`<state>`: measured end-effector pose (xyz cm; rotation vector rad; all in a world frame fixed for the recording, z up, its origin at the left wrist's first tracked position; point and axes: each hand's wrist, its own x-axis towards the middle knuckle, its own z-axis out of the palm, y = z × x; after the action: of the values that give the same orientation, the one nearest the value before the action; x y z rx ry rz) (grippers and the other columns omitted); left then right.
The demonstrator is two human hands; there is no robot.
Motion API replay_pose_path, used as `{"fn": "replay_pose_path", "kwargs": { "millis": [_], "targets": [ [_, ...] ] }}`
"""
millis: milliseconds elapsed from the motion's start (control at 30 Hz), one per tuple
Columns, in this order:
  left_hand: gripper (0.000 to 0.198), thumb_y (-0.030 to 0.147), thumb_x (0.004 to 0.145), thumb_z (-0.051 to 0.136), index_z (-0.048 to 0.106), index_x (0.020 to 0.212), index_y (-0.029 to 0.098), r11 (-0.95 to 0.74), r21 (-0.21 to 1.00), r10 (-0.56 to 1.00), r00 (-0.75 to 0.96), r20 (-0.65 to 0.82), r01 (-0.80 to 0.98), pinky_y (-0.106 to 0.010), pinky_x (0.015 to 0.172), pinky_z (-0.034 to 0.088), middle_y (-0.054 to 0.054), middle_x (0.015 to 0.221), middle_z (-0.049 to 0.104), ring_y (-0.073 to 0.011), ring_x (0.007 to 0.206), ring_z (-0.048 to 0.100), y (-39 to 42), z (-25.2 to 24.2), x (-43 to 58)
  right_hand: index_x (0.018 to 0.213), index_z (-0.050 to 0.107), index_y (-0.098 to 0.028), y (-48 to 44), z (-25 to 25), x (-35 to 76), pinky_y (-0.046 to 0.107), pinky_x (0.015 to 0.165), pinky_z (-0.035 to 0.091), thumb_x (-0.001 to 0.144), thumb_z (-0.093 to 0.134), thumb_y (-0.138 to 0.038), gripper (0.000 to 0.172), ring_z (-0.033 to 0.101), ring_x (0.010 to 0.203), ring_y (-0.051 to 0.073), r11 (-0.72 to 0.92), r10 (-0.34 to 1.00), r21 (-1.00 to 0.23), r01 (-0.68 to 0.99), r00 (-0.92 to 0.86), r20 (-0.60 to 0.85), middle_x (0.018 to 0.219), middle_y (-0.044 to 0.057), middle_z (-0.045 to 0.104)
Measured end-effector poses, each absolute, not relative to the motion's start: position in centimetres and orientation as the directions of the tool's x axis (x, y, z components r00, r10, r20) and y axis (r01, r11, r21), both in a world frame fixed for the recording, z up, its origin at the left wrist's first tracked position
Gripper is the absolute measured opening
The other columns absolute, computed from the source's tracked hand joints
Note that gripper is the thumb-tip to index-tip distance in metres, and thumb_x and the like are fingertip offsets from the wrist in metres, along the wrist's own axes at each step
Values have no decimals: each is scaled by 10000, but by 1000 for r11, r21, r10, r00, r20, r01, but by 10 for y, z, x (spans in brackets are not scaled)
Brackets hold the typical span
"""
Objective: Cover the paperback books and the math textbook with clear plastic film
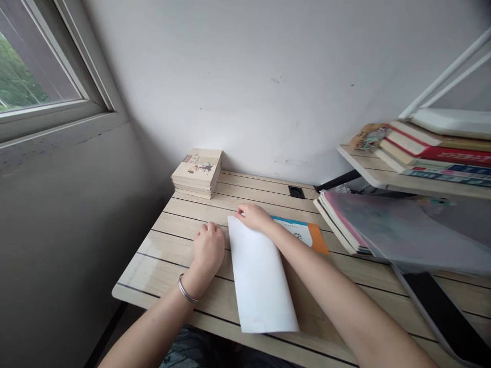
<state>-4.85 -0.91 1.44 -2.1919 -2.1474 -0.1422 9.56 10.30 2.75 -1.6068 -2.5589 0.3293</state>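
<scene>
A white sheet (261,281) curves over the desk in front of me, its near end slightly raised. My right hand (253,217) pinches its top edge near the upper left corner. Under my right forearm, a booklet with a blue, white and orange cover (316,237) shows in part; the rest is hidden by the arm and the sheet. My left hand (209,246) rests on the desk left of the sheet, apart from it, with its fingers curled. What it holds, if anything, is hidden. A silver bracelet (186,290) circles my left wrist.
On the wooden desk (153,255), a stack of books (197,171) stands at the back left by the wall. A black socket cover (296,192) is at the back. To the right are leaning books and a clear folder (402,225), below a shelf (368,171) with stacked books (448,153).
</scene>
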Motion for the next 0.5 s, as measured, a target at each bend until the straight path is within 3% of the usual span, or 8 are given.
{"fn": "replay_pose_path", "kwargs": {
  "millis": [233, 500],
  "targets": [
    [300, 170, 924, 344, 627, 843, 111, -37, 88, 992, 26, 127, 995, -283, 687, 466, -124, 871, 619, -232, 926, 587, -8, 15, -53, 873, 639, -206, 103, 28, 94, 252, 693, 390, 872, 498, -272, 156, 612, 900, 184, 420, 899, -228, 879, -437, -31, 987, 62, 687],
    [284, 196, 924, 360, 615, 807, 149, -6, 145, 988, -16, 157, 989, -279, 672, 454, -86, 851, 650, -210, 875, 611, -5, 14, -60, 906, 603, -195, 110, 19, 82, 276, 724, 404, 913, 453, -289, 177, 607, 941, 201, 410, 909, -202, 889, -417, 8, 1018, 77, 665]
  ]
}}
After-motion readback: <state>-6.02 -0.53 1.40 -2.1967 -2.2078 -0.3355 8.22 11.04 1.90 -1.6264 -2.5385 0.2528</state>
